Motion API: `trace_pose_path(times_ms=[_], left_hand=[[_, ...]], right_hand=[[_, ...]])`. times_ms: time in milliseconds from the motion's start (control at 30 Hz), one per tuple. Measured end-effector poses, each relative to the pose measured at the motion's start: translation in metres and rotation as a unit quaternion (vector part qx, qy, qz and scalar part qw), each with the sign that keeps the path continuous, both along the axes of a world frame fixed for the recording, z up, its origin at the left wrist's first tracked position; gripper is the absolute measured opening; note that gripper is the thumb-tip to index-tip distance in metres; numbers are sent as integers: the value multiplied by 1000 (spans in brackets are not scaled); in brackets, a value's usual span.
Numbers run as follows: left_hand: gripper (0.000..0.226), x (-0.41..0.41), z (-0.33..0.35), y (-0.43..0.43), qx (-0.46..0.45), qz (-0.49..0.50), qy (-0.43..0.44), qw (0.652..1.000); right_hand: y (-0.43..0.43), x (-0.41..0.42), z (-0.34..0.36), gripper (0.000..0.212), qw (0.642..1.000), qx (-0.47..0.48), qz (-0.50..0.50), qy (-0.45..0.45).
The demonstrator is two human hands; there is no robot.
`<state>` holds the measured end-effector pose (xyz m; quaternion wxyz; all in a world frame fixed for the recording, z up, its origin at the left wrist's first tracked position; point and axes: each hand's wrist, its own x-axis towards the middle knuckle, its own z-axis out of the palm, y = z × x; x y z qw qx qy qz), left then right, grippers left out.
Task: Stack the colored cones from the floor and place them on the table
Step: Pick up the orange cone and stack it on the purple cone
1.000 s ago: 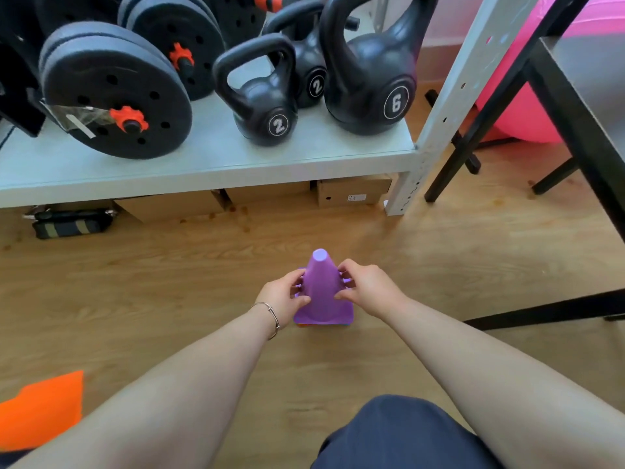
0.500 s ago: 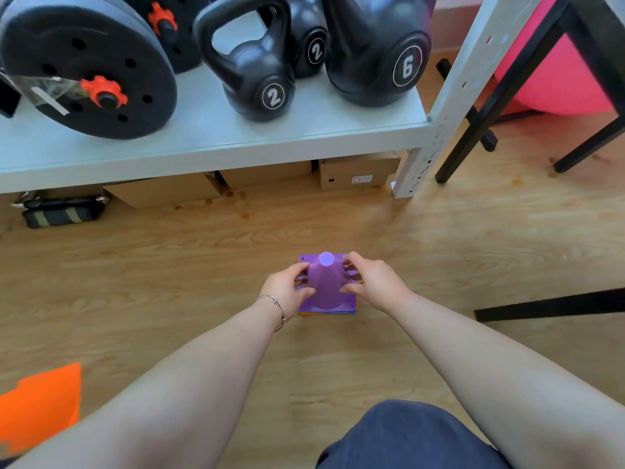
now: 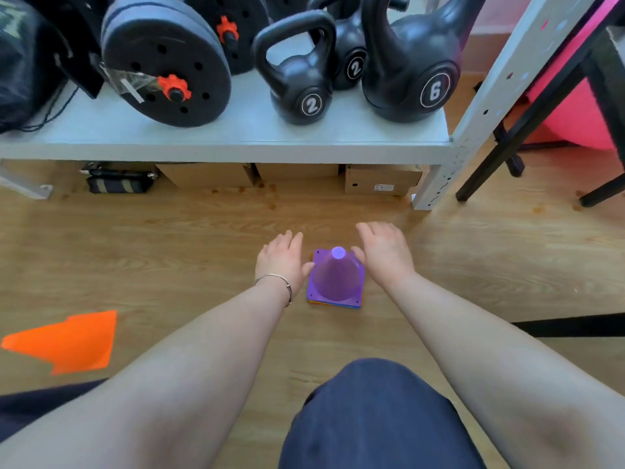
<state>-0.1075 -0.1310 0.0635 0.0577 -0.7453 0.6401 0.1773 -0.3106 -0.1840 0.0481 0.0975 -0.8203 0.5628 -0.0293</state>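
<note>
A purple cone stands upright on the wooden floor, topping a stack whose orange and blue base edges show beneath it. My left hand is just left of the cone, fingers straight, its thumb near the cone's side. My right hand is just right of it, fingers spread and extended, thumb close to the cone's upper part. Neither hand grips the cone. Black table legs rise at the right.
A grey shelf ahead carries kettlebells and weight plates, with cardboard boxes underneath. An orange arrow marker lies on the floor at the left. A pink ball sits at the far right.
Both hands have let go of the purple cone and opened out to its sides. The cone has settled down onto the stack.
</note>
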Motion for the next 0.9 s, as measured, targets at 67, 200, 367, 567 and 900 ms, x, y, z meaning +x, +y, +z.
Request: trace_pose_path(times_ms=[67,200,367,567,900], left_hand=[[70,12,16,8,-20,30,-31,999],[70,46,47,21,-69,83,-91,990],[72,82,63,36,-94,129,-146,976],[74,139,54,69,-90,201,-145,965],[69,233,9,152,-69,297,-123,945]], right_hand=[[-8,9,17,36,999,-45,-7,-18],[-20,41,55,48,996,-76,3,-46],[-15,99,78,70,994,-88,66,-17],[0,168,71,78,993,-57,106,1],[50,281,37,72,980,-5,198,19]])
